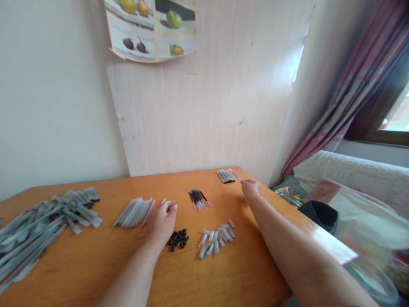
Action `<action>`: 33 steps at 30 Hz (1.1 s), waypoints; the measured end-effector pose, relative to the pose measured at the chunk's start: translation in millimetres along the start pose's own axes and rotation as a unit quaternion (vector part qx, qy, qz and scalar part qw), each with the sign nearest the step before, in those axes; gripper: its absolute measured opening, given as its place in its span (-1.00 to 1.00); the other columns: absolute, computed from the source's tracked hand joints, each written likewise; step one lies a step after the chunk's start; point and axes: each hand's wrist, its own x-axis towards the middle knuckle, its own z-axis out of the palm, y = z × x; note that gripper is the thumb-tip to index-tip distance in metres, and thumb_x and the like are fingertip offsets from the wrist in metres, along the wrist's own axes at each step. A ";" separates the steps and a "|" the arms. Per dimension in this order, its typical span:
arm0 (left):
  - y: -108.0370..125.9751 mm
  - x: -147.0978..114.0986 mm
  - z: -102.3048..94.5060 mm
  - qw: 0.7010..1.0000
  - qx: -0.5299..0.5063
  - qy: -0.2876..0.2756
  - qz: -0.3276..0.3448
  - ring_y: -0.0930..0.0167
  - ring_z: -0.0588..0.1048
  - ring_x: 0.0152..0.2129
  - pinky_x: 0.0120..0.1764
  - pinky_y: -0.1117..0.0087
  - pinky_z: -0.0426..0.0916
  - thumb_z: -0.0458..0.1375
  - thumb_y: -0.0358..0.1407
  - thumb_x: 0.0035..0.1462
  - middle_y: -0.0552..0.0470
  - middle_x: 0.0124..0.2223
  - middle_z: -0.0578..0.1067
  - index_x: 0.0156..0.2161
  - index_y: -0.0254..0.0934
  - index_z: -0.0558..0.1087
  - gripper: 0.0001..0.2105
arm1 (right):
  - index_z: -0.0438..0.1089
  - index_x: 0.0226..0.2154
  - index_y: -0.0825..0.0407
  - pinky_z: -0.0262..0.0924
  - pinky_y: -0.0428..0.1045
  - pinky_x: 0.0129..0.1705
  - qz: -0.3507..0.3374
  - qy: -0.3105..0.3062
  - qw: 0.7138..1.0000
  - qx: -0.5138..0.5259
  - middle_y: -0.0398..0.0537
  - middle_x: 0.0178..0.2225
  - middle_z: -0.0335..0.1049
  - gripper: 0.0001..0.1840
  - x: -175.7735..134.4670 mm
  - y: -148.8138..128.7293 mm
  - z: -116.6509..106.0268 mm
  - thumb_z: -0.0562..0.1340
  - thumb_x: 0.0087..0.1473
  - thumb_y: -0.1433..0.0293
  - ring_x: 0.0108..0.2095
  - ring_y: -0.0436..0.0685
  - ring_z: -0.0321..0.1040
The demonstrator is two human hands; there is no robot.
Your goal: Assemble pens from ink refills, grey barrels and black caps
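At the table's far right, my right hand (251, 186) is closed on a slim pale pen-like stick (235, 174), which points away to the left. Beside it lies a row of grey sticks with black ends (226, 176). My left hand (163, 217) hovers over the middle left with its fingers curled together; a small pale tip shows above them, and what they hold is unclear. Just left of this hand are translucent tubes (132, 212). Small black caps (178, 239) lie near its wrist. Thin black rods with pale tips (198, 199) and short clear caps (217, 239) form two other groups.
A large heap of grey wrapped sticks (47, 226) covers the left of the orange wooden table (191, 281). A pale board with fruit pictures (153, 30) rises behind. Right of the table are a black pouch (319, 215), plastic bags and a pink curtain (338, 98).
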 end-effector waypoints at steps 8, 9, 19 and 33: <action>6.1 -0.7 -3.3 1.000 -0.003 -0.007 -0.007 0.30 0.52 -0.20 -0.09 0.25 0.38 -0.01 -0.11 0.14 -0.11 -0.16 0.55 -0.16 -0.31 0.45 -0.66 | 0.53 -0.40 0.07 0.09 -0.07 -0.47 0.020 -0.018 0.997 -0.065 0.10 -0.46 0.48 -0.72 16.7 -3.6 14.0 0.17 -0.08 0.27 -0.40 0.16 0.39; 5.9 -0.7 -3.3 1.000 -0.001 -0.010 -0.007 0.30 0.52 -0.20 -0.09 0.25 0.38 -0.01 -0.11 0.14 -0.11 -0.16 0.55 -0.16 -0.31 0.45 -0.66 | 0.53 -0.40 0.08 0.09 -0.07 -0.46 0.017 -0.020 0.997 -0.071 0.11 -0.45 0.48 -0.71 19.1 -4.9 15.7 0.17 -0.08 0.27 -0.38 0.16 0.39; 1.3 -1.5 -2.6 1.000 0.006 -0.018 -0.021 0.29 0.51 -0.17 -0.05 0.22 0.37 0.01 -0.09 0.14 -0.10 -0.13 0.55 -0.14 -0.28 0.45 -0.66 | 0.52 -0.44 0.09 0.09 -0.08 -0.41 -0.003 -0.034 0.994 -0.104 0.11 -0.42 0.48 -0.71 43.8 -10.5 36.1 0.13 -0.07 0.30 -0.38 0.14 0.39; 7.2 -1.1 -6.3 0.999 0.012 -0.025 -0.047 0.27 0.52 -0.19 -0.08 0.21 0.39 0.04 -0.09 0.10 -0.09 -0.14 0.56 -0.16 -0.27 0.47 -0.66 | 0.52 -0.44 0.11 0.10 -0.10 -0.45 -0.008 -0.041 0.991 -0.124 0.14 -0.40 0.49 -0.71 45.7 -15.0 45.1 0.12 -0.04 0.33 -0.36 0.15 0.40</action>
